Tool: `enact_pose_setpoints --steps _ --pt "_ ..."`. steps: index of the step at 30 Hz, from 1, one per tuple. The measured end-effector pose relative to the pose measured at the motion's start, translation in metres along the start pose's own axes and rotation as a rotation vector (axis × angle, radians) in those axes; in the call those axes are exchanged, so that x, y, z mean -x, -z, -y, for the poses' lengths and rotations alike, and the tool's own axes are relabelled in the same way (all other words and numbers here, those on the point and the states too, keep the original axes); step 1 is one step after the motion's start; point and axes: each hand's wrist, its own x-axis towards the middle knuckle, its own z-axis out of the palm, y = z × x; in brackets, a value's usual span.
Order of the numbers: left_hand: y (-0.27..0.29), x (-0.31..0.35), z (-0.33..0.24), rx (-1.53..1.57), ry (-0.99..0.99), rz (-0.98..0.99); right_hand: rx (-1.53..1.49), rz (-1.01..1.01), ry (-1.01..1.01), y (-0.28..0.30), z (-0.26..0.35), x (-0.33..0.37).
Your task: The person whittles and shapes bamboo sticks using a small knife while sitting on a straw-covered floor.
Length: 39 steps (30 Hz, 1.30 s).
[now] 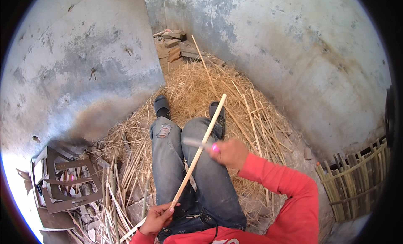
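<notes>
I sit on straw with my legs in grey jeans stretched forward. My left hand [158, 216] grips the low end of a long pale bamboo stick [200, 146] that slants up over my lap toward my feet. My right hand [228, 153], in a red sleeve, is closed on a knife [194, 142] whose blurred blade lies against the stick near its middle.
Straw and shavings [197, 84] cover the floor ahead. Split bamboo strips [119, 189] lie at my left beside a metal frame [67, 181]. A woven bamboo basket [354, 181] stands at right. Bricks [174, 44] lie by the far wall corner.
</notes>
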Motion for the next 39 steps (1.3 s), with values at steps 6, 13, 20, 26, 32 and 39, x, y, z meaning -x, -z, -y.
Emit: enact_pose_setpoints --steps 6,13,20,26,32,39 --pt "-0.002 0.0 0.0 0.048 0.009 0.014 0.015 -0.027 0.0 -0.004 -0.011 -0.01" --pt "-0.009 0.003 -0.001 0.005 -0.023 -0.031 -0.022 0.047 -0.079 0.017 -0.013 -0.03" --pt "-0.007 -0.004 0.003 0.048 -0.019 -0.004 0.046 -0.05 -0.074 0.0 -0.017 -0.021" --pt "-0.01 0.0 0.0 0.017 -0.024 -0.019 0.138 -0.093 -0.091 0.008 -0.046 -0.035" --pt "-0.006 0.004 0.008 0.008 -0.054 -0.014 0.082 -0.07 0.02 0.014 -0.043 -0.041" --pt "-0.009 0.003 0.002 0.001 -0.035 -0.035 0.093 0.04 -0.009 0.001 -0.028 -0.031"
